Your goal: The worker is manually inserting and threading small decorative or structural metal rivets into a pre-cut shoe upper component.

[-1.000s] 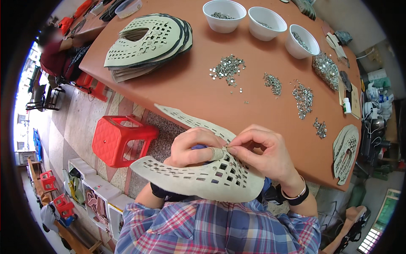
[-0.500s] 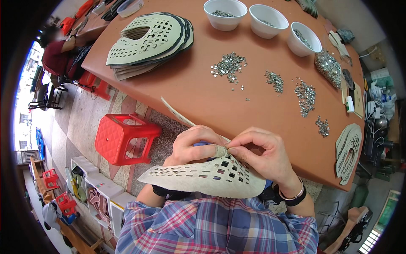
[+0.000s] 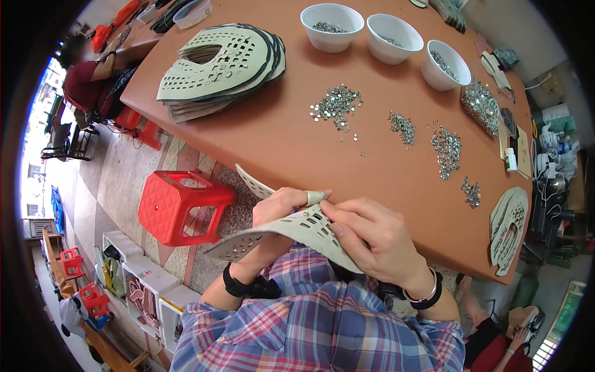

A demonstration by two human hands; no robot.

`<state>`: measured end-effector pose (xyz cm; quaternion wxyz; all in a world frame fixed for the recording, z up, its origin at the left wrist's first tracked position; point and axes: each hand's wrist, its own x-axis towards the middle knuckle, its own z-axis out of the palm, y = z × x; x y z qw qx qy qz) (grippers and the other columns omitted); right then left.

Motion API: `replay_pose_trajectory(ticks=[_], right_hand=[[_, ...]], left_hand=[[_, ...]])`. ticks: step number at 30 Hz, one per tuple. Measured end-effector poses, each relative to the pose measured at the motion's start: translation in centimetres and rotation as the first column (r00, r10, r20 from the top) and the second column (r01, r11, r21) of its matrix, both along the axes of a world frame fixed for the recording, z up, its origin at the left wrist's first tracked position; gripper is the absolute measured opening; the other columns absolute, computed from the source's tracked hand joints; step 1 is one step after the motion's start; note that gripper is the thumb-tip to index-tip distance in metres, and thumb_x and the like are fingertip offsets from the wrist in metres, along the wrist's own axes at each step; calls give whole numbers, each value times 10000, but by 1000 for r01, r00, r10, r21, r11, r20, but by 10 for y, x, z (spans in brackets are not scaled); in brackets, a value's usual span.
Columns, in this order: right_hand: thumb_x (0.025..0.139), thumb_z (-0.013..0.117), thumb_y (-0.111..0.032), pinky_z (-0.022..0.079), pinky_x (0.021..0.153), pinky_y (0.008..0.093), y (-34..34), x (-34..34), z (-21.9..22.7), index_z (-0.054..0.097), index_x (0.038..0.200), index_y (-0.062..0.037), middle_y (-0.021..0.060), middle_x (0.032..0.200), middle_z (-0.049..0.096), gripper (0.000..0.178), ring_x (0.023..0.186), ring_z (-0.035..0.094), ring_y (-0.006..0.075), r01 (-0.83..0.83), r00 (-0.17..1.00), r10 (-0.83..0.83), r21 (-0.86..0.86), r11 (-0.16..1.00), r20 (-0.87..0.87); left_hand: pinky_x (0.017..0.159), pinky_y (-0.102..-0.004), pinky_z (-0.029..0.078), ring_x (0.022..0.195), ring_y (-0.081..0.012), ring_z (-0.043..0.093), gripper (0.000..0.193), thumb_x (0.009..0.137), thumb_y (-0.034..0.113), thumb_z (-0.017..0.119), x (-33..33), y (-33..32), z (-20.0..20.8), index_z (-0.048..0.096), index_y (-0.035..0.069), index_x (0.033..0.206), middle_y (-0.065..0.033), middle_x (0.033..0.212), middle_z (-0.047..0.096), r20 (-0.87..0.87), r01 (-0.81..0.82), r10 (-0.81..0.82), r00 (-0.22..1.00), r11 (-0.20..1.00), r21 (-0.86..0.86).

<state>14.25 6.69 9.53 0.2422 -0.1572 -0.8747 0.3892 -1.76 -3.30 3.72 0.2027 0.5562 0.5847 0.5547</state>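
A pale, perforated shoe upper (image 3: 291, 227) is held over my lap, just off the table's near edge. It curves in a U, with one end tilting up behind my left hand. Tape wraps a digit of my left hand (image 3: 279, 208), which grips the upper from its far side, partly hidden by it. My right hand (image 3: 379, 239) is closed on the near right part, its fingertips meeting the left hand's taped digit at the upper's top edge. Small studs seem to sit in some of the holes. Whether my right fingertips also pinch a stud cannot be made out.
On the brown table (image 3: 248, 133) are stacked uppers (image 3: 214, 77), piles of shiny studs (image 3: 338, 105), white bowls (image 3: 331, 28) and a bag of studs (image 3: 480, 105). More uppers (image 3: 509, 229) lie right. A red stool (image 3: 170, 208) stands left. Other people are at far left and lower right.
The upper has tilted so its surface faces more upward, and my left hand has opened less over it. My right hand has moved slightly down and left. A person has appeared at lower right.
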Motion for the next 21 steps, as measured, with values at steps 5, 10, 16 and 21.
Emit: replay_pose_trajectory(ticks=[5, 10, 16, 21], right_hand=[[798, 635, -105, 493, 608, 321, 7, -4, -2, 651, 1001, -8, 79, 824, 628, 225, 711, 610, 225, -30, 998, 43, 217, 976, -55], [820, 628, -56, 492, 617, 264, 19, 1, 5, 678, 993, -30, 96, 827, 666, 182, 721, 638, 164, -37, 998, 50, -245, 969, 45], [880, 577, -93, 496, 634, 225, 41, 8, -13, 631, 1044, 6, 33, 841, 637, 198, 706, 597, 85, 322, 946, -263, -443, 837, 191], [888, 571, -93, 498, 629, 221, 58, 9, -28, 627, 1032, 16, 36, 830, 637, 189, 700, 589, 76, 403, 914, -344, -404, 821, 213]], left_hand=[[618, -265, 497, 725, -160, 650, 224, 764, 170, 710, -6, -3, -7, 626, 45, 929, -90, 849, 674, -36, 15, -14, 999, 1000, 20], [674, -326, 503, 745, -242, 635, 242, 768, 219, 682, -7, -3, -4, 595, 39, 905, -115, 815, 648, -52, 85, -81, 995, 993, 82], [727, -396, 503, 770, -239, 629, 267, 780, 255, 663, -13, 4, -12, 588, 26, 895, -103, 804, 639, -241, 229, -161, 957, 929, 291], [777, -434, 496, 734, -233, 634, 282, 786, 252, 672, -15, 8, -17, 559, 20, 902, -98, 762, 631, -207, 144, -71, 976, 920, 364]])
